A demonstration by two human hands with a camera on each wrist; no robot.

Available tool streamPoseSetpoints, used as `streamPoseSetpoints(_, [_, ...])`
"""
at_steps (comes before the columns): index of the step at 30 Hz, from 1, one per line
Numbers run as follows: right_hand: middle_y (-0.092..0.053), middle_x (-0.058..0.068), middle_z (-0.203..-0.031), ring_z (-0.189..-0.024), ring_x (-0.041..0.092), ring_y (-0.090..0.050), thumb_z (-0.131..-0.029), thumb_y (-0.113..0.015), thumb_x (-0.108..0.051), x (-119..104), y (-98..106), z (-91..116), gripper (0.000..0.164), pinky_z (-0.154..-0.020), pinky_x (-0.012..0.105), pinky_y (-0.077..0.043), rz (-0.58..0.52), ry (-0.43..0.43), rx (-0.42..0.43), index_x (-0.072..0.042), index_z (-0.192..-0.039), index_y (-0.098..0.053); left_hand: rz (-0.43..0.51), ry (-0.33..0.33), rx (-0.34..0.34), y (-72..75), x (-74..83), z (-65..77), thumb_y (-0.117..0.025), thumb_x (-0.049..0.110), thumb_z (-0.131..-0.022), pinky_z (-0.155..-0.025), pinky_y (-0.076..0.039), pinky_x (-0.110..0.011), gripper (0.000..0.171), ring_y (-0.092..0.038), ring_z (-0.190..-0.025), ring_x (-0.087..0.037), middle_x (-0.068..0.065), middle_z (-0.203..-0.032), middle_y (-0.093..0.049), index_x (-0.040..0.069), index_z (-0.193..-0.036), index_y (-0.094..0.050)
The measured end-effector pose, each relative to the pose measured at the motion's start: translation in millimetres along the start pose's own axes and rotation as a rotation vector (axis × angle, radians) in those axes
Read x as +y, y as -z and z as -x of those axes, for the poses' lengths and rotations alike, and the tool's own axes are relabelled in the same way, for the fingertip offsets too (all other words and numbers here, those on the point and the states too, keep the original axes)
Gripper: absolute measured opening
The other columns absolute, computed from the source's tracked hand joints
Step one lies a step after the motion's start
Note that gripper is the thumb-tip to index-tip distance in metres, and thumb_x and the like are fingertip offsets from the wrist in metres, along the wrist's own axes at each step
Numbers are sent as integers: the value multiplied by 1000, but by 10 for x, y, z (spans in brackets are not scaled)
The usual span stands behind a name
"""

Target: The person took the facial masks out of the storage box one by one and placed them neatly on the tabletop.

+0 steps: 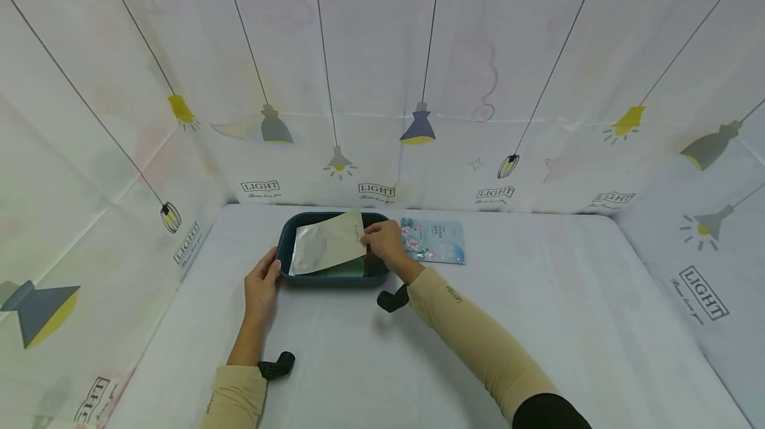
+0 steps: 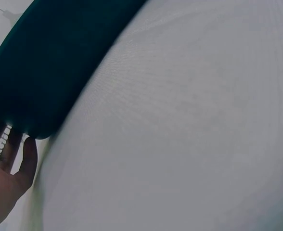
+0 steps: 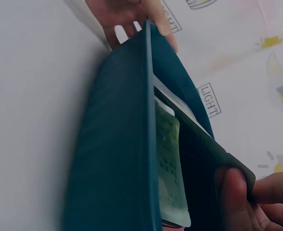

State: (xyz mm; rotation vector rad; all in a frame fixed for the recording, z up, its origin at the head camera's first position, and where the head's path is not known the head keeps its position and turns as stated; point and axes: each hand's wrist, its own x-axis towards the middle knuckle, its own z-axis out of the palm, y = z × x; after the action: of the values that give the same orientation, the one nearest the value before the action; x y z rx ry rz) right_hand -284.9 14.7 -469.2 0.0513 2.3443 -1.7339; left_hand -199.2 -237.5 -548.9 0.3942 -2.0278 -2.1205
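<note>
At the left end of a dark teal tray (image 1: 335, 281), my left hand (image 1: 261, 286) grips the rim. The right wrist view shows that hand's thumb over the rim and its fingers against the outside. My right hand (image 1: 385, 243) pinches the right edge of a flat cream and silver sachet (image 1: 329, 243), between thumb and fingers. This sachet slants over the tray, its lower left part inside. Beneath it a green sachet (image 3: 168, 163) lies in the tray, partly covered. A reddish edge shows near the green one, too little to tell what it is.
A light blue sachet with a flower print (image 1: 442, 240) lies flat on the white tabletop (image 1: 526, 296), right of the tray. A white curtain printed with lamps (image 1: 382, 84) hangs behind the table and along its sides. Each wrist carries a black camera mount (image 1: 277, 366).
</note>
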Motion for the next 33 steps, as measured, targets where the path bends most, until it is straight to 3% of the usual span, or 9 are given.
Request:
streamPoseSetpoints(7, [-72, 23, -101, -63, 13, -66, -86, -64, -1, -50, 131, 5, 21, -70, 39, -61, -2, -2, -26, 8, -105, -70, -14, -5, -1, -6, 39, 33, -46, 21, -104, -109, -40, -28, 46, -41, -140, -21, -9, -153, -41, 10, -148, -41])
streamPoseSetpoints(15, [-71, 25, -101, -63, 12, -66, -88, -64, 1, -87, 274, 13, 21, -59, 27, -59, -64, 6, -16, 10, -105, -69, -14, -26, 15, -23, 63, 46, -47, 19, -104, -97, -46, -11, 45, -42, -139, -23, -12, -152, -43, 7, -147, -42])
streamPoseSetpoints(19, [-70, 25, -103, -63, 11, -66, -88, -65, 0, -100, 381, 19, 22, -59, 26, -59, -53, 14, -3, 10, -107, -69, -17, -23, 24, -46, 63, 47, -46, 18, -104, -93, -46, -6, 45, -42, -140, -25, -14, -152, -43, 6, -147, -42])
streamPoseSetpoints(26, [-68, 26, -111, -67, 13, -69, -90, -63, -2, -87, 584, 23, 24, -64, 29, -61, -72, 4, 1, 9, -112, -67, -42, -20, 23, -39, 64, 44, -46, 19, -104, -99, -45, -12, 45, -42, -140, -21, -10, -152, -43, 9, -147, -42])
streamPoseSetpoints(33, [-66, 25, -115, -69, 11, -68, -90, -64, -2, -50, 824, 40, 28, -67, 28, -61, -94, -8, 11, 9, -116, -64, -31, 20, 3, -40, 211, 125, -45, 15, -104, -109, -38, -33, 46, -39, -142, -24, -12, -154, -40, 5, -148, -40])
